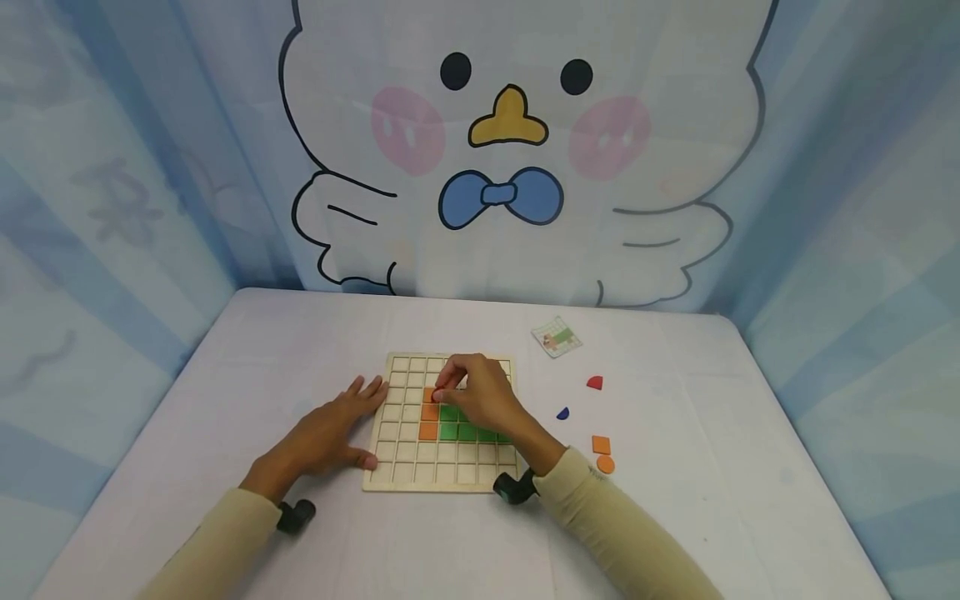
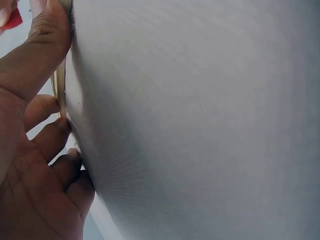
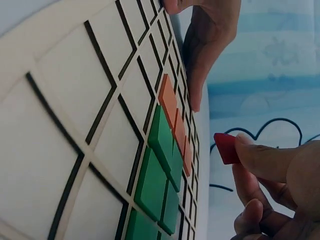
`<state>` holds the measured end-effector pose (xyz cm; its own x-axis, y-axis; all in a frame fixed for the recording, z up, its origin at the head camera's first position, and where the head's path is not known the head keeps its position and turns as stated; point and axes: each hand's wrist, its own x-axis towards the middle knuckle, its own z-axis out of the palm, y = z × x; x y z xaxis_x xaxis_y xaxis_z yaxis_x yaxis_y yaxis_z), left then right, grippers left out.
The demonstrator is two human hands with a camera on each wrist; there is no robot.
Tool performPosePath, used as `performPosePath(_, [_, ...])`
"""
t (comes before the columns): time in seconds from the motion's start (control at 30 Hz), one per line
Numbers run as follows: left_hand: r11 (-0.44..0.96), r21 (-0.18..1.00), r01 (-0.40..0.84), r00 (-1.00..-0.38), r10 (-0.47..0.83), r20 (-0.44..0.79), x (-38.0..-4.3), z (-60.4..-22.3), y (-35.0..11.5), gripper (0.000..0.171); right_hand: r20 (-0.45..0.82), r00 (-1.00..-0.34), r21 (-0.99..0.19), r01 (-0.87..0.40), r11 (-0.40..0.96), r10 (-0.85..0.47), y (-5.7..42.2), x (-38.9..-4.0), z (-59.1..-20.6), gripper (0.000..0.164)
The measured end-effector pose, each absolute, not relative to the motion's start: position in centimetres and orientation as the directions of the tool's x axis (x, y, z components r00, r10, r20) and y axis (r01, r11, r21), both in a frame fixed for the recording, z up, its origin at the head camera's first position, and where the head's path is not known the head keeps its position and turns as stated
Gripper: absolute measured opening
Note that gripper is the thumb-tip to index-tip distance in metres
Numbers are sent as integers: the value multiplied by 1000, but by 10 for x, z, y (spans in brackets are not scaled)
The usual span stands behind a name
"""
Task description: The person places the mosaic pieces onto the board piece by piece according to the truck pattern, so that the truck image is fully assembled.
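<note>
Surface: white table [image 1: 675,517] covered in pale cloth, rounded far corners, faint creases and a couple of small specks on the right half. Room: light-blue curtains on three sides, the left one [image 1: 97,275] and right one [image 1: 862,275] blue and white with folds; the back curtain [image 1: 675,158] carries a large white cartoon figure with black eyes, pink cheeks, yellow beak and blue bow tie [image 1: 499,197]. Its lower edge meets the table's far edge. Wooden grid board [image 1: 438,477] lies flat mid-table, with a column of three orange squares [image 1: 428,430] and, right of it, a block of green squares [image 1: 448,431], partly hidden by the arm. Left hand [image 1: 330,429]: fingers spread, thumb and fingertips touching the board's left edge. Right hand [image 1: 483,392]: thumb and fingers pinch a red piece [image 3: 226,148], held clear above the board near the top of the orange column. Its full shape is hidden. Right of the board on the cloth: small printed card [image 1: 557,337] farthest back, then red quarter-round [image 1: 595,382], blue half-round [image 1: 563,413], loose orange square [image 1: 601,445], orange disc [image 1: 606,464] just beside it. Both sleeves beige, black camera at each wrist.
</note>
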<state>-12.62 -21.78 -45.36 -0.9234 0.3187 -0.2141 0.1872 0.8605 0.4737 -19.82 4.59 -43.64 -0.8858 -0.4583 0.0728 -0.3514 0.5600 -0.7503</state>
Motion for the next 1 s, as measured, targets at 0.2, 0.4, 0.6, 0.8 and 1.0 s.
performPosePath(0.2, [861, 475, 181, -922, 317, -223, -128, -455, -219, 121, 41, -886, -748, -333, 574, -461, 29, -204, -438, 14])
performPosePath(0.4, [867, 465, 180, -921, 314, -229, -129, -458, -220, 121, 20, -882, -728, -335, 598, -470, 15, -210, -442, 12])
performPosePath(0.6, [867, 464, 181, -921, 315, -228, -131, -461, -223, 122, -19, -890, -696, -315, 646, -455, 3, -215, -445, 13])
performPosePath(0.8, [869, 461, 182, -921, 314, -230, -130, -459, -222, 122, -53, -901, -657, -293, 694, -430, -3, -215, -447, 13])
performPosePath(1.0, [863, 470, 183, -922, 317, -223, -129, -458, -221, 121, -61, -898, -624, -306, 718, -436, -3, -216, -448, 13])
